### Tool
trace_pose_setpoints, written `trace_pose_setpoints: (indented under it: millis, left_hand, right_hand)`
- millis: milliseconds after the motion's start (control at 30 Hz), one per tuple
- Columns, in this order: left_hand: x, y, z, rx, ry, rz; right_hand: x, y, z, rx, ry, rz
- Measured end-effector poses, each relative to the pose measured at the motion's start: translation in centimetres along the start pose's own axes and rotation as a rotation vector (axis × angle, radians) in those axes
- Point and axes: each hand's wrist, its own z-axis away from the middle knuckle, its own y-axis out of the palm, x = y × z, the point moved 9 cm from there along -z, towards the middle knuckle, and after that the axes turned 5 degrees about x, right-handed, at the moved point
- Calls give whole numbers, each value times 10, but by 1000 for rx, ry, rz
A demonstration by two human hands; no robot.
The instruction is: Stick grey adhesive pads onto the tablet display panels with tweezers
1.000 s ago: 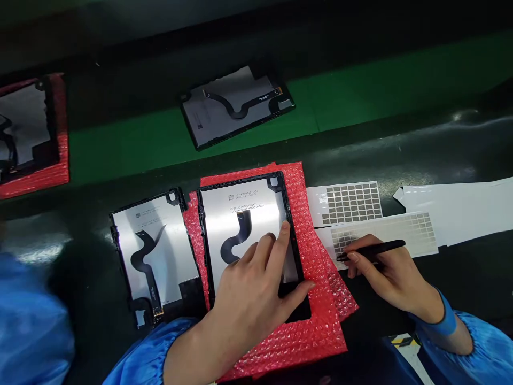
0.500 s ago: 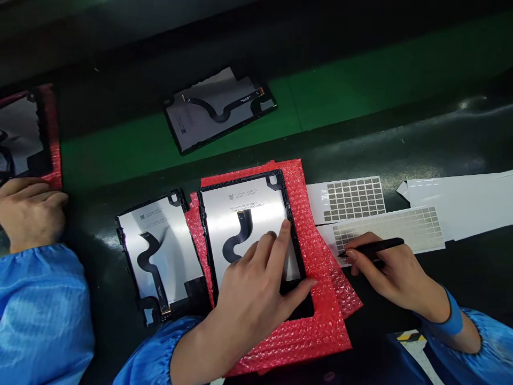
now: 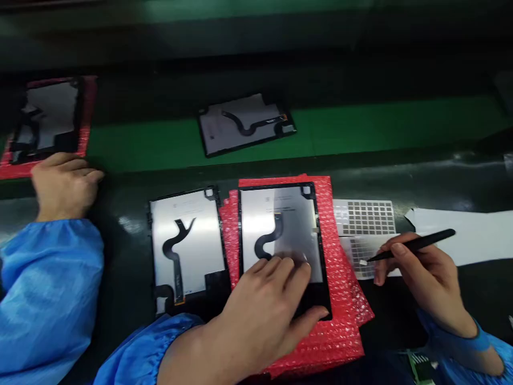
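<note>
My left hand lies over the lower part of a tablet screen panel, fingers spread and thumb at its lower right edge. The panel has a silvery back, a black frame and a curved black ribbon cable. Beneath it is red bubble wrap. A small pale patch shows on its right edge. At the right, my right hand grips black tweezers; a tiny pale sticker is at their tip, over the lower sticker sheet.
Left of the wrap lies a second screen panel. Another panel lies on the green strip at the back. The upper sticker sheet and white backing paper are at right. A co-worker's hand is beside a panel at left.
The view has shifted. My left index finger has drawn back from the panel's right edge, uncovering the pale patch. The tweezers have come away from the sheet with the sticker at their tip.
</note>
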Motion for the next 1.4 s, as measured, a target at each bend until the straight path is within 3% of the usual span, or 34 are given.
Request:
trace_pose_setpoints:
  millis: [100,233,367,433,533,600,633,800,867,900,933,1000,1067,1133,1167,1267,1400]
  left_hand:
    - [-1,9,13,82,-5,-123]
    - [11,27,20,108,-53,-295]
    - [16,32,23,45,-61,-163]
    - [16,27,26,-14,-83,-88]
    - [28,14,30,-70,-130,-43]
    - [60,-4,35,-114,-174,-12]
    - [87,-16,40,-139,-204,3]
    - [277,-93,84,-287,-425,61]
    - [314,-112,98,-371,-512,81]
    - [310,-117,101,-447,-545,90]
    - [285,-107,90,-387,-473,90]
    - [202,-72,61,-210,-334,-20]
    - [112,-32,33,-132,-213,-18]
    - [49,1,13,-59,-137,-41]
    - [32,15,7,-9,-106,-55]
    - [28,30,4,74,-63,-66]
    - [45,23,8,101,-35,-54]
  right_hand:
    - [21,29,-10,5,-63,91]
    - [36,92,-33,29,-91,180]
    - [34,157,-54,133,-66,192]
    - [26,174,-63,158,-27,204]
    - [14,184,-74,174,24,226]
    - [11,185,-79,187,37,246]
    - [10,185,-81,196,41,253]
    - [11,188,-82,225,45,254]
    - [11,188,-82,227,44,255]
    - [10,188,-82,228,45,259]
    - [10,187,-81,226,45,265]
    - [8,185,-81,219,48,282]
    - [6,183,-81,219,52,300]
    - [6,183,-81,221,54,315]
    - [6,183,-81,221,53,320]
    - [7,184,-82,217,48,323]
    - [6,185,-82,225,78,309]
